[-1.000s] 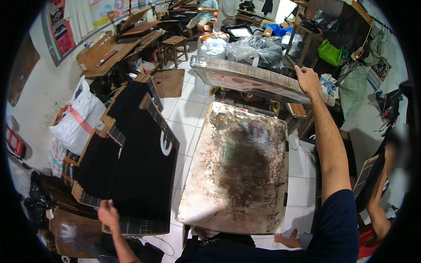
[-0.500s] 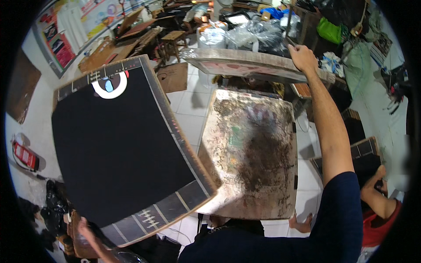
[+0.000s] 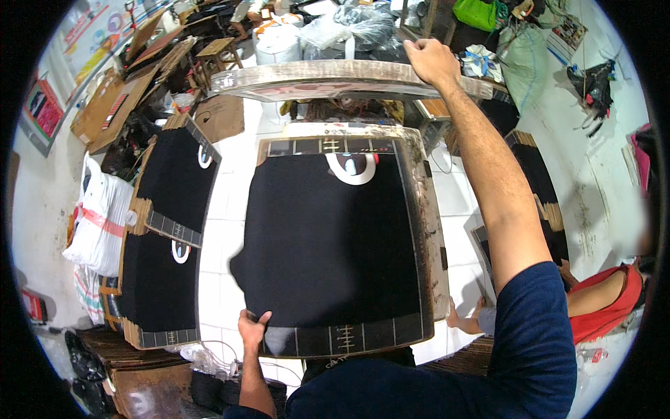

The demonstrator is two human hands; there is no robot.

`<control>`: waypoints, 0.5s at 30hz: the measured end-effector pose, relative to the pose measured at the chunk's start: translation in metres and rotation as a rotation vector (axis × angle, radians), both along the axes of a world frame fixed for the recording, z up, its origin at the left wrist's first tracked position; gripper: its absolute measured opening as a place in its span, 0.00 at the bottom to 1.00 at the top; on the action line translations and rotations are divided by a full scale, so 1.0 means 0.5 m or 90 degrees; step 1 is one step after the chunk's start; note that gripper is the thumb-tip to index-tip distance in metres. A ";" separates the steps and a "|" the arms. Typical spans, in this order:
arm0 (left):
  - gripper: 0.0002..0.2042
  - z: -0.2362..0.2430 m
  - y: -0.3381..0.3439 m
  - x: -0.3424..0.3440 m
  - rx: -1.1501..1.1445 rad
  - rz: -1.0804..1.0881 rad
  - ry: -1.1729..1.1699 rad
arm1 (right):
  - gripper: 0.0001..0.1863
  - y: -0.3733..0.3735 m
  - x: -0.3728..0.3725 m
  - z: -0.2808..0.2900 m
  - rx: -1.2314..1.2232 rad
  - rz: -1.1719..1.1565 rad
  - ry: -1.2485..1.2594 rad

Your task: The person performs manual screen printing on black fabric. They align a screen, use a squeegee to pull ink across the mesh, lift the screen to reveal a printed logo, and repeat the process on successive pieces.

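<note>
A flat board (image 3: 377, 340) with a dark, line-marked border carries a black cloth panel (image 3: 328, 244), which bears a white ring print (image 3: 352, 180) near its far edge. It lies over a stained work table (image 3: 434, 216), whose right and far edges still show. My left hand (image 3: 253, 328) is closed on the board's near left corner, thumb on top. Beyond the board, a wooden screen frame (image 3: 307, 73) is tilted up. My right hand (image 3: 434, 63) is closed at its top edge, right of the middle; the fingertips are partly hidden.
At left stand stacked boards (image 3: 164, 279) with black cloth, beside a white sack (image 3: 101, 216). More boards (image 3: 534, 167) stand at right. A person in red (image 3: 607, 307) is low at the right. Plastic-wrapped bundles (image 3: 349, 31) and a wooden stool (image 3: 216, 49) lie beyond.
The board with the black cloth has moved right and been levelled over the stained table, my left hand coming along with it. The view has shifted right; my right hand stays at the raised frame.
</note>
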State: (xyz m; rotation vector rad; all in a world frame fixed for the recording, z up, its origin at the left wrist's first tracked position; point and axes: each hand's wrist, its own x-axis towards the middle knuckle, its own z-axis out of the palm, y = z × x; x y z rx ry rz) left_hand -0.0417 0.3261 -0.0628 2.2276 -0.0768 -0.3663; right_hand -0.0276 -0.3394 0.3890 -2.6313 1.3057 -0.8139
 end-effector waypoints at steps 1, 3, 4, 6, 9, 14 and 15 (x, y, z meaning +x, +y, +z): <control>0.29 0.000 -0.027 -0.004 0.031 -0.039 0.020 | 0.30 0.001 -0.001 -0.002 0.000 0.000 -0.003; 0.30 0.004 -0.071 -0.013 0.014 -0.057 0.018 | 0.29 -0.001 -0.004 0.003 0.007 0.011 -0.001; 0.31 0.008 -0.086 -0.015 0.006 -0.065 0.016 | 0.29 0.000 -0.003 0.002 0.006 0.010 -0.003; 0.34 0.023 -0.099 -0.029 0.101 -0.087 -0.004 | 0.29 -0.007 -0.001 0.002 0.002 0.009 -0.007; 0.37 0.045 -0.103 -0.026 0.182 -0.101 0.014 | 0.29 -0.020 0.009 -0.001 -0.028 0.015 -0.017; 0.38 0.071 -0.126 -0.020 0.237 -0.086 0.007 | 0.30 -0.041 0.023 0.006 -0.044 0.020 -0.021; 0.38 0.075 -0.133 -0.015 0.233 -0.090 0.003 | 0.30 -0.043 0.025 0.008 -0.047 0.024 -0.020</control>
